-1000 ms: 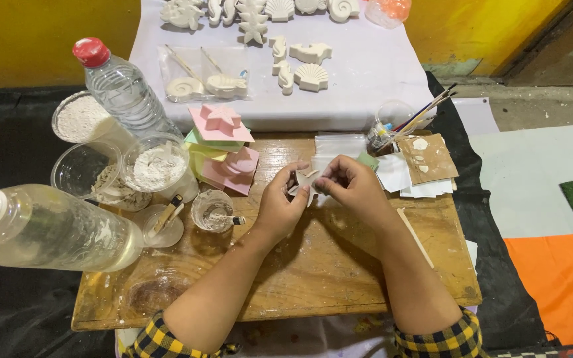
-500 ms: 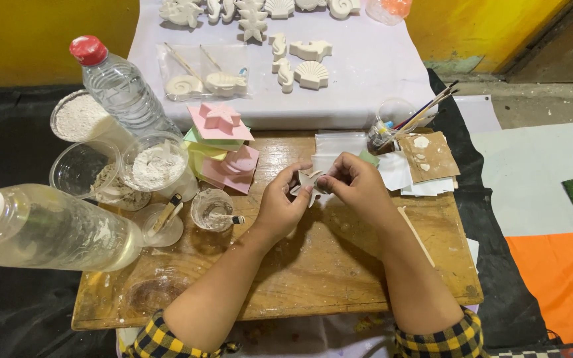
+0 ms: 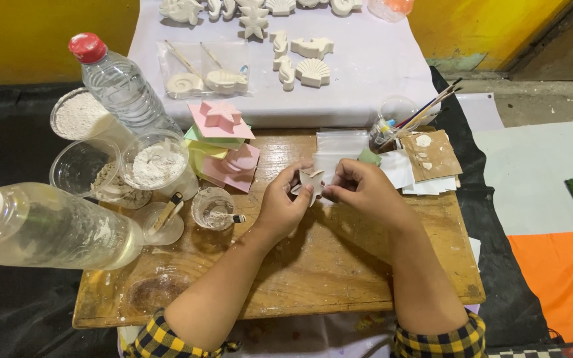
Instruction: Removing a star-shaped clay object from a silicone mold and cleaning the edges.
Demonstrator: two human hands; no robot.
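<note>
Both forearms come up from the bottom edge in yellow-and-black checked cuffs and converge over the upper middle of the wooden desk [image 3: 313,278]. The left hand [image 3: 283,205] is angled toward 1 o'clock, wrist raised off the wood, its fingers curled and pinching the left side of a small white plaster star [image 3: 312,180]. The right hand [image 3: 366,189] leans in toward 10 o'clock, fingers bent and closed on the star's right side, so the piece is gripped between the two hands just above the desk, near its far edge. At 9 o'clock from the hands, close by, stands a small clear cup [image 3: 212,207] with a stick in it, and beyond it a cup of white powder [image 3: 159,166]. At 11 o'clock sits a stack of pink and green moulds [image 3: 223,142]. At 2 o'clock lie a brown card [image 3: 432,154] and a clear jar of brushes [image 3: 392,126]. A large plastic bottle [image 3: 54,229] lies on its side at the desk's left edge.
</note>
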